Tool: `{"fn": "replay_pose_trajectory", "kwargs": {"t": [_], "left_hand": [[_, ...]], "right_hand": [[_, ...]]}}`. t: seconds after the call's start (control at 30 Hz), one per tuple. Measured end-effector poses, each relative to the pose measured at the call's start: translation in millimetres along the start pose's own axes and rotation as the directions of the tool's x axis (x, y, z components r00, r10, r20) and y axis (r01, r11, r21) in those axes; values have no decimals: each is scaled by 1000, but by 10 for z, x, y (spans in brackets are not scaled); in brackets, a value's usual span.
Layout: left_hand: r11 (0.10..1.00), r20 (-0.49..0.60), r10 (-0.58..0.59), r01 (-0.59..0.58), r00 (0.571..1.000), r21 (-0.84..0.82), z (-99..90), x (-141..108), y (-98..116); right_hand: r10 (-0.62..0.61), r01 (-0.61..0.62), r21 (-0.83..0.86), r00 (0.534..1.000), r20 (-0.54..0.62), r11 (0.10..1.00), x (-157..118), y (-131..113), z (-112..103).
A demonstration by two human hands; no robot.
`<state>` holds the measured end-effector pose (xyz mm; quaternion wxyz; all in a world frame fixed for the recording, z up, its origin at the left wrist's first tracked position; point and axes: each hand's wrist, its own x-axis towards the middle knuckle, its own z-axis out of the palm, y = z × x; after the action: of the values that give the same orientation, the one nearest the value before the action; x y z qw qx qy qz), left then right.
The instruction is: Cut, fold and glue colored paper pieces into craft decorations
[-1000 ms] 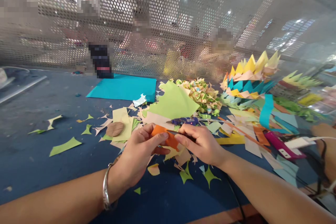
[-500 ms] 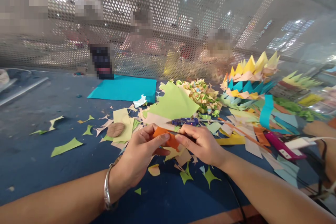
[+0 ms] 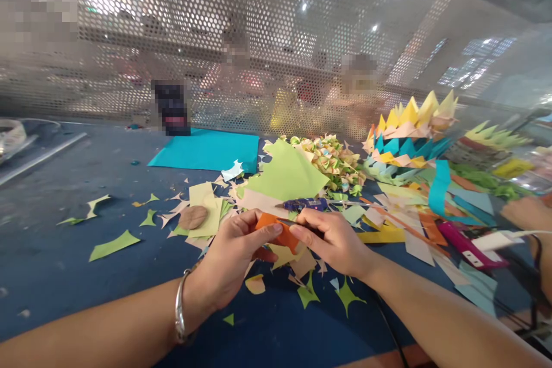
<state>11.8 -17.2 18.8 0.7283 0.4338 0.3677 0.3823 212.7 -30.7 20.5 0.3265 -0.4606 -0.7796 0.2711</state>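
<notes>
My left hand (image 3: 235,259) pinches a piece of orange paper (image 3: 269,223) between thumb and fingers; a silver bangle circles that wrist. My right hand (image 3: 336,241) is closed on a slim dark metal tool (image 3: 290,222), whose narrow end meets the orange paper. Most of the tool is hidden in the fingers, so I cannot tell its kind. Just beyond both hands lies a dark blue pointed tool (image 3: 304,204) with a small red light. Under and around the hands are paper scraps (image 3: 308,293) in green, cream and pink.
Behind lie a light green sheet (image 3: 288,172), a blue sheet (image 3: 211,149) and a heap of small folded paper pieces (image 3: 334,161). Zigzag paper rings (image 3: 409,132) are stacked at right, near a magenta power strip (image 3: 470,244). Another person's hand (image 3: 528,213) is at the right edge.
The view has shifted slightly, so most things sit a little lower and further right. Both hands keep their hold, and the orange paper has barely moved between them.
</notes>
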Motion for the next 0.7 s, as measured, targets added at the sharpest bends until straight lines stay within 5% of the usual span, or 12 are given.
{"fn": "replay_pose_trajectory", "kwargs": {"t": [0.7], "left_hand": [[998,-54,44,-46,998,-43,24,-2,30]], "right_hand": [[-22,22,-24,1000,-16,999,5,-3,-14]]}}
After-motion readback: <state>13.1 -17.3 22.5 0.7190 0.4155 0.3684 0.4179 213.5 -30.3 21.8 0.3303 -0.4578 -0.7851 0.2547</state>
